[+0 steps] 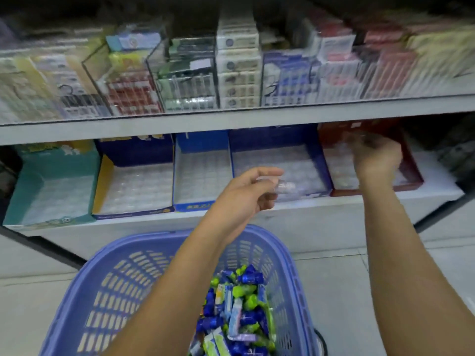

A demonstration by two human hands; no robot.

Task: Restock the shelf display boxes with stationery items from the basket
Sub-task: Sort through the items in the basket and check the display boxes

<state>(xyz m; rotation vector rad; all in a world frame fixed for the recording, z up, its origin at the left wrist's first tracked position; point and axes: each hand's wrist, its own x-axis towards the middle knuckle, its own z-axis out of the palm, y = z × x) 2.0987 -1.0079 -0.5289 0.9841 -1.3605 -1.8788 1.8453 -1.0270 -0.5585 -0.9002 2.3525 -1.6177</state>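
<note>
A blue slotted basket [144, 283] sits on the floor below me, with several small blue, green and white wrapped items [239, 312] piled in its right side. My left hand [246, 194] is raised in front of the dark blue display box [318, 163] and grips a small clear-wrapped item [281, 187]. My right hand [376, 159] reaches into the red display box [411, 165], fingers curled round something clear and blurred. A teal box [30, 181], a yellow-sided box [102, 186] and a blue box [177, 176] stand to the left, each lined with a clear cell tray.
A grey upper shelf [231, 119] overhangs the display boxes and carries packed stationery in clear holders [185, 80]. The lower shelf's white front [308, 217] stands just behind the basket. Pale floor tiles [33, 299] lie on both sides.
</note>
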